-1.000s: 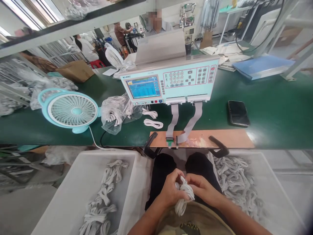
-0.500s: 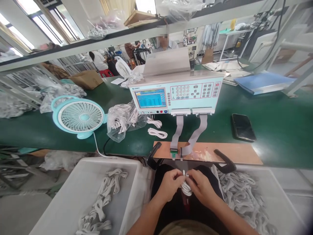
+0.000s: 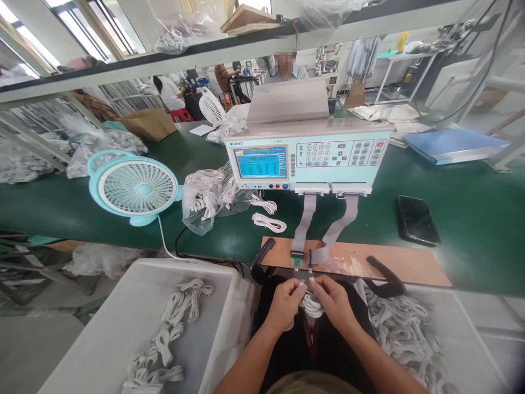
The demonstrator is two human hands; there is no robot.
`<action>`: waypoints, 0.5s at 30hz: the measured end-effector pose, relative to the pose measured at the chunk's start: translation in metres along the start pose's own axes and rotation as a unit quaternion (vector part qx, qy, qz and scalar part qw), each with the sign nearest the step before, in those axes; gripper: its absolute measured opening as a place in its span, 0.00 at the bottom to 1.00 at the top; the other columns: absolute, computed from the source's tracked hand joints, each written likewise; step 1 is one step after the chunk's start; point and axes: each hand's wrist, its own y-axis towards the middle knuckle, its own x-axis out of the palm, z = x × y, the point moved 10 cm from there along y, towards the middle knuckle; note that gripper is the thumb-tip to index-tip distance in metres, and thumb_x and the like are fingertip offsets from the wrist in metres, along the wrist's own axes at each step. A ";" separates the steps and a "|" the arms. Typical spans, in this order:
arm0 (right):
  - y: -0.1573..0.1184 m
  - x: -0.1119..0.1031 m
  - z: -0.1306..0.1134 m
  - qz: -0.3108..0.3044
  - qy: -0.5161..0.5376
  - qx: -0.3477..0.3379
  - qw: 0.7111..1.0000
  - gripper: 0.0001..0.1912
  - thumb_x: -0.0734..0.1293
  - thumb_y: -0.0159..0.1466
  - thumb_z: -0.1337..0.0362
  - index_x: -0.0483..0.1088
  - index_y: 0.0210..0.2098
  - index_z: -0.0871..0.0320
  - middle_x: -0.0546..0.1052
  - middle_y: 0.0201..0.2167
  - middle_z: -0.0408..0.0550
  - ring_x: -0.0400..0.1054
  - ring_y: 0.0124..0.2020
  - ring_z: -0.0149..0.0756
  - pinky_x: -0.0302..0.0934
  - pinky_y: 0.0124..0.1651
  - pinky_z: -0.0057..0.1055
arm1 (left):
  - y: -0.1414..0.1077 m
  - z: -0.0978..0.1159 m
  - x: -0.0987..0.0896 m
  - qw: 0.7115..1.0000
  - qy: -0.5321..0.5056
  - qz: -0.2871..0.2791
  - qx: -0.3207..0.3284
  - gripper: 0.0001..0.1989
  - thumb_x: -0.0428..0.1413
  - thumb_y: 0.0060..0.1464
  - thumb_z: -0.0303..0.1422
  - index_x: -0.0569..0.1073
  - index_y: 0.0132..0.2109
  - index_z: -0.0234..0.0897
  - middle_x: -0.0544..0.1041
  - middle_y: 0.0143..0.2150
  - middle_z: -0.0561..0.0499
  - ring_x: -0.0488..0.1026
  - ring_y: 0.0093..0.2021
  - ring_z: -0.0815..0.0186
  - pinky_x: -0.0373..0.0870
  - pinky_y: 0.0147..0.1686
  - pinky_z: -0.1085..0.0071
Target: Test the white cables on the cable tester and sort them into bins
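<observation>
Between my hands hangs a coiled white cable [image 3: 312,305], just below the board's front edge. My left hand [image 3: 287,302] pinches one cable end near the green connector [image 3: 296,261]. My right hand [image 3: 331,300] pinches the other end, which is up against the second connector [image 3: 310,260]; whether it is plugged in I cannot tell. Two grey ribbon cables [image 3: 304,221] run from these connectors up to the tester [image 3: 305,158], whose blue screen is lit. The wooden board [image 3: 348,260] lies along the table edge.
A white bin [image 3: 229,295] with coiled cables stands at the left, another bin [image 3: 463,328] full of cables at the right. On the green table [image 3: 471,219] are a fan [image 3: 137,189], bagged cables [image 3: 205,200], two loose coils [image 3: 268,221] and a phone [image 3: 418,220]. A person [image 3: 285,71] sits behind the tester.
Both hands have moved up slightly toward the connectors, and the cable ends have come apart, one in each hand. The tester's screen display looks different. The whole view has shifted a little.
</observation>
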 end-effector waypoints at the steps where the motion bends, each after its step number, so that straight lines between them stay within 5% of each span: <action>1: 0.001 0.000 0.004 0.009 0.014 0.009 1.000 0.18 0.64 0.60 0.50 0.67 0.26 0.59 0.68 0.22 0.43 0.59 0.24 0.33 0.55 0.28 0.28 | 0.001 -0.003 0.000 1.000 -0.008 0.006 -0.004 0.15 0.53 0.52 0.42 0.69 0.28 0.33 0.63 0.19 0.57 0.58 0.18 0.75 0.55 0.17 0.79; 15: 0.002 0.008 0.006 0.041 0.076 0.042 0.995 0.21 0.67 0.56 0.47 0.66 0.24 0.59 0.64 0.20 0.41 0.56 0.22 0.32 0.54 0.27 0.27 | 0.005 0.000 -0.015 1.000 -0.004 -0.012 -0.003 0.17 0.53 0.51 0.44 0.72 0.29 0.32 0.67 0.20 0.55 0.63 0.20 0.73 0.57 0.18 0.79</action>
